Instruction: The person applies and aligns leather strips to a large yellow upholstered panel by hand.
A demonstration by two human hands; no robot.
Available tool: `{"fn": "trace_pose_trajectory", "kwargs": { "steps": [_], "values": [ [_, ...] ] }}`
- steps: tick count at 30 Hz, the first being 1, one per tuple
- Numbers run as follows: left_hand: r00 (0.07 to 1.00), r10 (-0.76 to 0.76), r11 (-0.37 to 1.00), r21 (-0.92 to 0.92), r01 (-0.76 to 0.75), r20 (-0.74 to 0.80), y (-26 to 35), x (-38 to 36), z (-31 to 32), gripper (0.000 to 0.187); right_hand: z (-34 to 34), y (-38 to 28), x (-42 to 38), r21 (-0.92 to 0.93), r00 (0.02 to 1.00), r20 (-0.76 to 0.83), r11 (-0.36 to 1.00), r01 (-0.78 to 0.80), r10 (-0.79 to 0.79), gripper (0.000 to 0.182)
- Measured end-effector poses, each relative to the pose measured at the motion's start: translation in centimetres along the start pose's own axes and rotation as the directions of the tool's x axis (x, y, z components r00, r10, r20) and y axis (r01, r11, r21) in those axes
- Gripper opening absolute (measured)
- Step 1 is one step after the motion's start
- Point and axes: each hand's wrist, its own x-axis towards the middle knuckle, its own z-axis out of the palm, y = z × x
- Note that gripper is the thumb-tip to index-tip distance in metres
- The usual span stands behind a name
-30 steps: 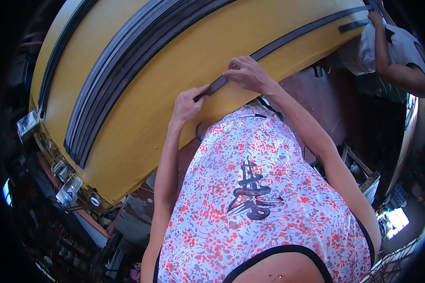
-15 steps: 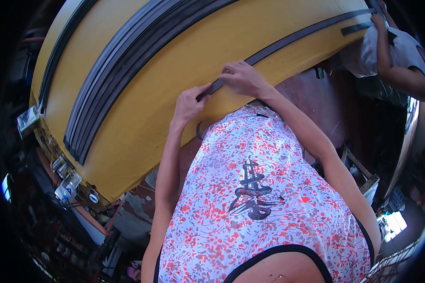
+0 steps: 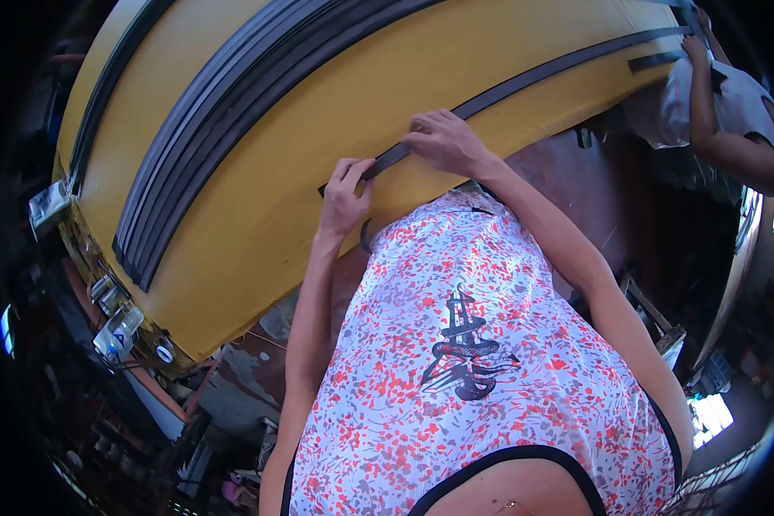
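Lowest in the frame, the person's patterned shirt (image 3: 464, 361) fills the middle and bottom. Just above it, near the centre, the left hand (image 3: 346, 196) pinches the near end of a long dark strip (image 3: 525, 82), fingers curled together around it. Right beside it, slightly higher and to the right, the right hand (image 3: 443, 142) presses down on the same strip, fingers closed over its top. From the hands the strip runs along the near edge of the yellow worktop (image 3: 258, 198) toward the upper right of the frame. Farther up, a bundle of dark strips (image 3: 224, 112) lies across the worktop. At the far upper right, another person's arm (image 3: 705, 95) reaches to the strip's far end.
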Motion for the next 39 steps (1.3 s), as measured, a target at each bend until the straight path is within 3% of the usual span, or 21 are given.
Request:
{"fn": "trace_pose_trajectory", "kwargs": {
  "steps": [12, 19, 21, 39],
  "values": [
    [0.995, 0.087, 0.985, 0.151, -0.080, -0.038, -0.4, -0.3, 0.6, 0.032, 0.9, -0.6, 0.3, 0.008, 0.999, 0.046, 1.000, 0.017, -0.017, 0.024],
    [0.996, 0.084, 0.982, 0.172, -0.077, -0.034, -0.5, -0.2, 0.7, 0.031, 1.3, -0.5, 0.4, 0.009, 0.999, 0.047, 1.000, 0.024, -0.025, 0.022],
    [0.997, 0.066, 0.983, 0.175, -0.060, -0.029, -0.5, -0.1, 0.7, 0.030, 1.4, -0.5, 0.5, 0.010, 0.998, 0.041, 0.999, 0.048, -0.049, 0.015],
    [0.992, 0.076, 0.979, 0.198, -0.055, -0.098, -0.5, 0.2, 1.6, 0.026, 2.4, -1.2, 1.6, 0.011, 0.996, 0.041, 0.997, 0.083, -0.083, 0.016]
  ]
}}
